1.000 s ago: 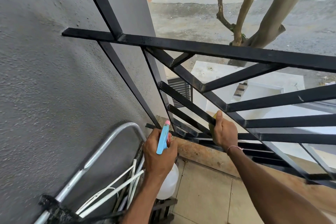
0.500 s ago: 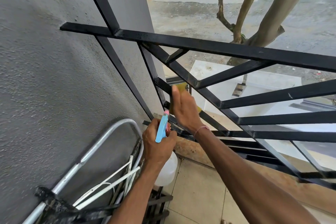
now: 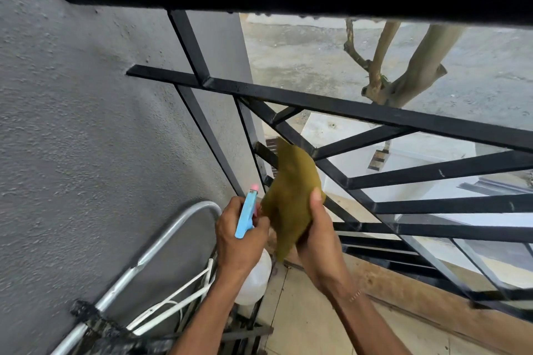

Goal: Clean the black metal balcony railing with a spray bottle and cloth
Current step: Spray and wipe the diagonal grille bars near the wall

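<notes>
- The black railing [image 3: 375, 115] runs from the grey wall [image 3: 86, 124] at left away to the right; its bars fan out long and slanted, so I'd wipe along each one.
- My right hand [image 3: 314, 228] pinches the olive cloth [image 3: 288, 196], which hangs just before the lower bars.
- My left hand [image 3: 239, 236] wraps the spray bottle [image 3: 246, 217], its nozzle pointing up toward the rail.

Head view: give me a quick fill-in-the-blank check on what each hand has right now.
1. The left hand grips the spray bottle, whose trigger head is ____ in colour.
2. The right hand holds an olive ____.
3. The grey wall is on the ____ side of the railing.

Missing words: blue; cloth; left
</notes>
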The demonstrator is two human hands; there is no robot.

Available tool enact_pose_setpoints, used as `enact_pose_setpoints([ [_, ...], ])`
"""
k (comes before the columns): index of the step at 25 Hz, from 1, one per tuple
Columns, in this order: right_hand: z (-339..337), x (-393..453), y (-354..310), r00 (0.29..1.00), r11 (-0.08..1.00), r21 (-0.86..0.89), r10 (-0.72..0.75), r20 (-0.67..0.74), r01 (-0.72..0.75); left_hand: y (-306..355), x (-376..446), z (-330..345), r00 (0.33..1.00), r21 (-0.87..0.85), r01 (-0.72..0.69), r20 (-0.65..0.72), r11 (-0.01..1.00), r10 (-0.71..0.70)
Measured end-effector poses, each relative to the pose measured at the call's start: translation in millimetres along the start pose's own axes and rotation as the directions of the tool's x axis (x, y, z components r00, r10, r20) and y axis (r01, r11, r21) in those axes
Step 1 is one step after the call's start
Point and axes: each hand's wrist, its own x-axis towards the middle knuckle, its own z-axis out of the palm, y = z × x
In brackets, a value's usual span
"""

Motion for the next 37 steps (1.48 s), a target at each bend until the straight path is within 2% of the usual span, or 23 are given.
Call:
enact_pose_setpoints([
  [2, 3.3, -20.2, -11.0, 0.99, 0.947, 0.304, 0.129, -0.065, -0.103, 7.3, -2.4, -6.5, 0.999, -0.023, -0.021, 0.024, 1.0, 0.022],
  [5, 4.9, -40.8, -20.2, 0.969, 0.912, 0.409, 0.125, -0.212, -0.028, 17.2, -3.6, -12.4, 0.998, -0.044, -0.058, 0.024, 0.997, 0.059],
  [9, 12.3, -53.0, -33.2, 0.907, 0.956, 0.282, 0.046, -0.418, 0.082, 38.5, -3.2, -15.9, 0.99, -0.055, -0.116, 0.07, 0.992, 0.12],
  [14, 20.2, -52.4, -35.2, 0.885, 0.995, 0.03, -0.07, -0.46, 0.094, 61.3, 6.7, -6.4, 0.992, -0.074, -0.105, 0.062, 0.992, 0.109],
  [22, 26.6, -58.6, -48.2, 0.888, 0.989, 0.101, -0.054, -0.456, 0.112, 67.2, 5.9, -7.4, 0.996, -0.047, -0.079, -0.031, 0.996, 0.078],
  [27, 28.3, -56.9, -43.6, 0.883, 0.991, 0.06, -0.076, -0.463, 0.116, 71.8, 6.8, -12.4, 0.992, -0.058, -0.114, -0.059, 0.992, 0.111],
  [33, 22.6, -60.6, -45.1, 0.822, 0.987, 0.091, -0.056, -0.566, 0.129, 67.2, 3.0, -11.4, 0.985, -0.062, -0.171, -0.001, 0.983, 0.172],
  [37, 11.6, -67.5, -48.0, 0.768, 0.985, 0.098, -0.048, -0.639, 0.143, 60.8, -11.7, 3.1, 0.992, -0.06, -0.124, 0.032, 0.99, 0.126],
])
